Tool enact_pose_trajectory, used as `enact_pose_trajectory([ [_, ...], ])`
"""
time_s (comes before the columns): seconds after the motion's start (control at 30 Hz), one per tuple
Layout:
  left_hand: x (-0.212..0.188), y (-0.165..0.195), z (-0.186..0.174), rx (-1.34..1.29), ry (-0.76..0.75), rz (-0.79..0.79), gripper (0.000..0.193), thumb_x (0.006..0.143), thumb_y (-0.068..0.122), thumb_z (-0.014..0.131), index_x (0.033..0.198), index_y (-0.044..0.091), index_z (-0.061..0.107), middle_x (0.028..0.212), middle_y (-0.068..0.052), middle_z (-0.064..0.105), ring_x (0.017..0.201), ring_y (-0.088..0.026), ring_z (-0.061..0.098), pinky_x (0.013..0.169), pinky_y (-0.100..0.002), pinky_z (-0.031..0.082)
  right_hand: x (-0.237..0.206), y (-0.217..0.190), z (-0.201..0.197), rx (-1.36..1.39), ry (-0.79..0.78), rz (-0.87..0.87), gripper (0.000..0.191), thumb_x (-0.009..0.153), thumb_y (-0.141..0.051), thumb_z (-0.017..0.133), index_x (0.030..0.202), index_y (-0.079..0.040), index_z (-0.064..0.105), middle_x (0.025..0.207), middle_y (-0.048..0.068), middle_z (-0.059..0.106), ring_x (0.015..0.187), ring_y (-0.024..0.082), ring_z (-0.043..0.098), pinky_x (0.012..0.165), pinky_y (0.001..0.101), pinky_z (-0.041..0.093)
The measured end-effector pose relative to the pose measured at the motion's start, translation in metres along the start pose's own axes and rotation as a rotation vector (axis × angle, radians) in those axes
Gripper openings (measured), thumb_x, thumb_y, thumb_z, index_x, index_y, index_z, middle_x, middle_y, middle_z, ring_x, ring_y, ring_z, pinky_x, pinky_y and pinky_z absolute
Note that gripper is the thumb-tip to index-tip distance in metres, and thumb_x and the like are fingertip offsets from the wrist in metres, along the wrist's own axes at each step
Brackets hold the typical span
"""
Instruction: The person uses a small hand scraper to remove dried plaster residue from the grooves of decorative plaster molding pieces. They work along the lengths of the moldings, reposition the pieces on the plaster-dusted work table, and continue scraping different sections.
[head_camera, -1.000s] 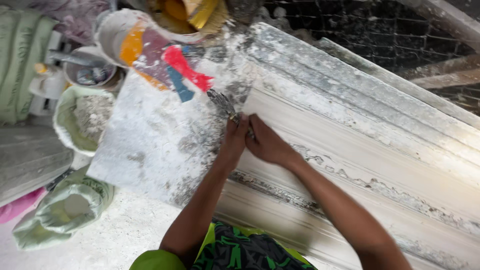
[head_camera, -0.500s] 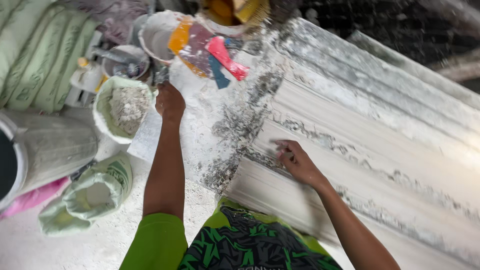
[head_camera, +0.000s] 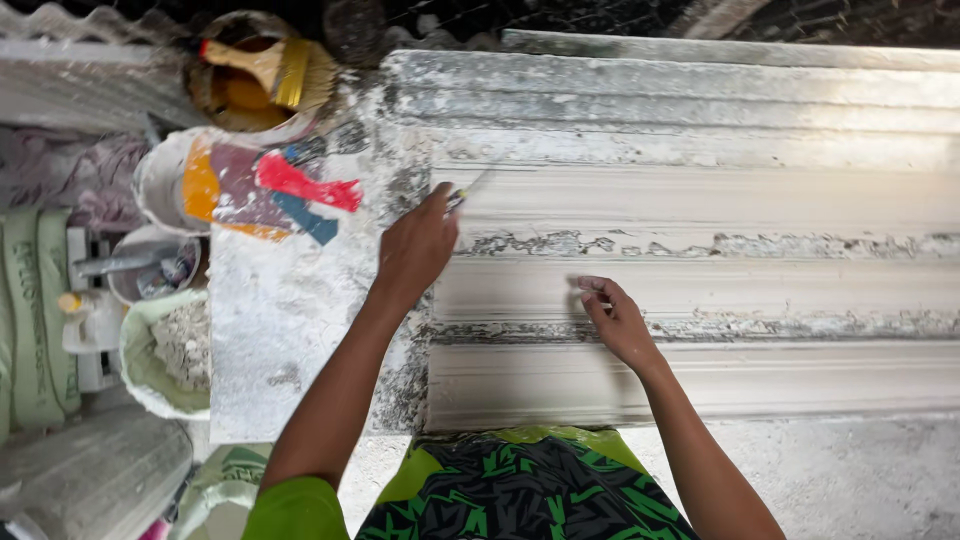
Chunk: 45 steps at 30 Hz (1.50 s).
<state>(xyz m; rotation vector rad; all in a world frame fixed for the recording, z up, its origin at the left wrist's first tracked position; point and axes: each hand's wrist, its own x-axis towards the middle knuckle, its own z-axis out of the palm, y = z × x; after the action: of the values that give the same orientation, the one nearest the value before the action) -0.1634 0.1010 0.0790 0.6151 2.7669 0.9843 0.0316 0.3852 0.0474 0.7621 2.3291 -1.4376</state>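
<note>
Our left hand (head_camera: 418, 245) grip closed on small tool (head_camera: 470, 187), tip against plaster moulding (head_camera: 700, 205); right hand (head_camera: 615, 318) open, fingertips steadying moulding.

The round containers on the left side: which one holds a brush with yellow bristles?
The topmost bucket, at the far edge. A wooden-handled brush lies across it; the lower containers hold grey powder or other tools.

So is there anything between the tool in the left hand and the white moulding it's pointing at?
Nothing visible. The left hand holds a thin tool whose tip already lies over the white moulding, with no object between them. The right hand rests lower down on the same moulding, clear of the tool.
</note>
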Motion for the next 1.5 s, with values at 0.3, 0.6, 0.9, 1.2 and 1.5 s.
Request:
enact_pose_trajectory([
  [0.3,0.097,0.021,0.056,0.490,-0.315,0.386,0.033,0.096,0.012,0.062,0.129,0.016,0.063,0.115,-0.008,0.071,0.102,-0.030,0.071,0.078,-0.045,0.060,-0.007,0.045,-0.073,-0.104,0.284,-0.162,0.032,0.102,-0.024,0.061,0.131,-0.010,0.064,0.128,0.015,0.063,0.102,0.026,0.063,0.076,0.0349,0.056],
  [0.6,0.111,0.014,0.020,0.833,-0.475,0.328,0.048,0.098,0.019,0.060,0.144,0.032,0.053,0.126,-0.002,0.067,0.114,-0.026,0.066,0.088,-0.041,0.058,0.013,0.119,-0.164,-0.133,0.240,-0.233,0.031,0.102,-0.021,0.061,0.131,-0.010,0.063,0.133,0.013,0.062,0.120,0.029,0.056,0.081,0.0351,0.055],
  [0.9,0.138,0.035,0.034,0.974,-0.619,0.417,0.060,0.100,0.009,0.054,0.153,0.035,0.042,0.135,0.001,0.063,0.120,-0.024,0.064,0.095,-0.039,0.056,0.049,0.120,-0.195,-0.208,0.273,-0.244,0.027,0.102,-0.020,0.061,0.127,-0.009,0.066,0.131,0.014,0.062,0.119,0.029,0.054,0.080,0.0363,0.054],
  [1.2,0.150,0.051,0.069,0.878,-0.750,0.490,0.052,0.106,0.015,0.046,0.156,0.027,0.041,0.141,-0.008,0.060,0.121,-0.027,0.065,0.082,-0.035,0.060,0.050,0.084,-0.166,-0.219,0.293,-0.187,0.028,0.102,-0.019,0.060,0.128,-0.012,0.067,0.129,0.009,0.066,0.117,0.026,0.057,0.080,0.0350,0.054],
  [1.5,0.163,0.019,0.033,0.974,-0.763,0.634,0.065,0.101,0.005,0.050,0.159,0.032,0.037,0.129,-0.007,0.066,0.106,-0.024,0.072,0.071,-0.030,0.061,0.018,0.108,-0.178,-0.194,0.420,-0.063,0.026,0.105,-0.020,0.060,0.128,-0.010,0.067,0.131,0.015,0.062,0.113,0.026,0.060,0.077,0.0330,0.053],
])
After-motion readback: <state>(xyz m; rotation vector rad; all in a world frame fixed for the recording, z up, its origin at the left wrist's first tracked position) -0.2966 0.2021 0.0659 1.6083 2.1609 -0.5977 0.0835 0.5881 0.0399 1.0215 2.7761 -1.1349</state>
